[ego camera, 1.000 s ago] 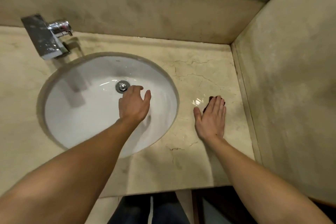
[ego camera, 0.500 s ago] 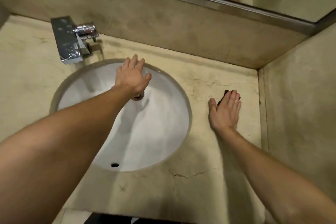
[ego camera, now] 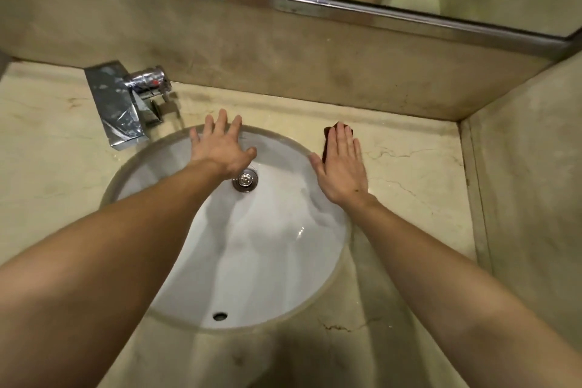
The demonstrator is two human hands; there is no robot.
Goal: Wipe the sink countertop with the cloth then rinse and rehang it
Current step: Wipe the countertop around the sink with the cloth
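**Wiping the far rim of the sink**

Your right hand [ego camera: 341, 167] lay flat on the counter [ego camera: 409, 173], fingers [ego camera: 345, 140] straight and pressed together, palm down on the dark cloth [ego camera: 329, 135]. Only a dark edge of the cloth showed beyond your fingertips and along your forefinger, just right of the sink [ego camera: 252, 246] at its far side. Your left hand [ego camera: 220, 148] reached over the basin with its fingers spread and holding nothing, their tips at the far rim, near the tap [ego camera: 126, 104]. Whether they touched the rim could not be told.

The step looked like mid-wipe, with rinsing and rehanging not yet begun. To do it well, you needed to keep the whole palm loaded so the cloth stayed flat rather than bunching. The strip between the far rim and the back wall was narrow, so short overlapping strokes suited it. The ground around the tap base probably needed the cloth folded smaller. The left side of the counter likely needed its own pass.
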